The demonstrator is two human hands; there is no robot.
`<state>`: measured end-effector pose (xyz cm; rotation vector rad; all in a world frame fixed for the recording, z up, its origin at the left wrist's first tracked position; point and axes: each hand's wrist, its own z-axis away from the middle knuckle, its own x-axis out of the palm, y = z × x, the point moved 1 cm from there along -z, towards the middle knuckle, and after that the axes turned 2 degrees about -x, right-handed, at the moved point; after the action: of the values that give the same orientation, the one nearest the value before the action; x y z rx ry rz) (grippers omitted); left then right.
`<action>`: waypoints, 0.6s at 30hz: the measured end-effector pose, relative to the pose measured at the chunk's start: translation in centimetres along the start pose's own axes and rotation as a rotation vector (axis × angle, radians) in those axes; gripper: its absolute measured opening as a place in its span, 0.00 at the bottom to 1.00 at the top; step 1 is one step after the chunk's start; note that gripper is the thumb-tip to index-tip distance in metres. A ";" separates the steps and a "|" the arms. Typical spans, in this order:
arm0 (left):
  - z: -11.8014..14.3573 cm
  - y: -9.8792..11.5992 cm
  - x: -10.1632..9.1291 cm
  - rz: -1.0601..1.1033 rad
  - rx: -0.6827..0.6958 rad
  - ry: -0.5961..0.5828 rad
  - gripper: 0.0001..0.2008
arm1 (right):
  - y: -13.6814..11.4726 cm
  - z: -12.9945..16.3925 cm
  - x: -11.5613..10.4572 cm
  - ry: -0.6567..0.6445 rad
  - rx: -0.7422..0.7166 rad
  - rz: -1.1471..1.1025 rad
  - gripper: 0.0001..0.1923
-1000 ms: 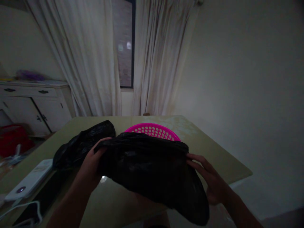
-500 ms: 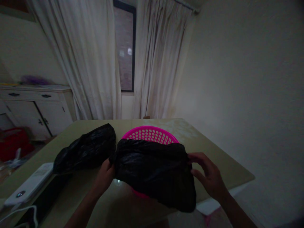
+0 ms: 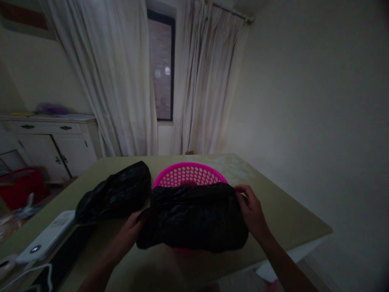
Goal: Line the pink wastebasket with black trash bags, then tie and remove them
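A black plastic bag (image 3: 194, 219) lies across the near half of a pink perforated basket (image 3: 188, 175) on an olive-green table (image 3: 282, 215). My left hand (image 3: 132, 229) grips the bag's left end. My right hand (image 3: 251, 209) is closed on its upper right corner by the basket rim. A second black bag (image 3: 117, 196) lies bunched on the table, left of the basket and just beyond my left hand.
A white flat device (image 3: 45, 242) with a cable and a dark slab sit at the table's near left. A white cabinet (image 3: 51, 142) and a red object (image 3: 20, 186) stand at left. Curtains (image 3: 118, 77) and a dark window are behind the table.
The bag has moved forward and down, from hanging in front of the basket to lying over it. Both hands moved forward with it, and my right hand has closed on its corner.
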<state>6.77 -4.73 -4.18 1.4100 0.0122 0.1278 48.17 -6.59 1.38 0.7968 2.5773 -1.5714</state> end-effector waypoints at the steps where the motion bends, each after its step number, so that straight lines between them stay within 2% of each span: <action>1: -0.4 0.8 0.2 -0.005 0.064 0.026 0.31 | 0.1 -0.4 0.0 0.011 -0.054 0.039 0.19; 3: -1.5 2.3 0.8 0.073 0.186 0.045 0.32 | 0.2 -1.6 -0.2 -0.005 -0.156 0.095 0.21; 5: -2.8 3.7 1.8 0.179 0.247 0.038 0.30 | 0.4 -3.1 -0.1 -0.064 -0.189 0.091 0.25; 7: -4.3 4.7 2.9 0.272 0.196 0.053 0.23 | 0.8 -4.7 0.3 -0.117 -0.108 0.023 0.28; 10: -6.4 5.5 4.7 0.345 -0.039 0.055 0.11 | 1.6 -7.0 1.7 -0.141 0.070 -0.074 0.28; 12: -7.5 5.7 5.9 0.342 -0.127 0.024 0.06 | 2.1 -8.0 2.7 -0.130 0.150 -0.108 0.28; 15: -8.4 5.8 7.2 0.321 -0.090 0.005 0.07 | 2.8 -8.7 4.1 -0.159 0.230 -0.168 0.28; 18: -8.8 5.7 7.8 0.304 -0.038 0.006 0.10 | 3.3 -8.6 5.3 -0.264 0.259 -0.205 0.25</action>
<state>13.28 5.59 0.53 1.3661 -0.1993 0.3816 47.07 3.93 1.44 0.3110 2.3594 -1.9461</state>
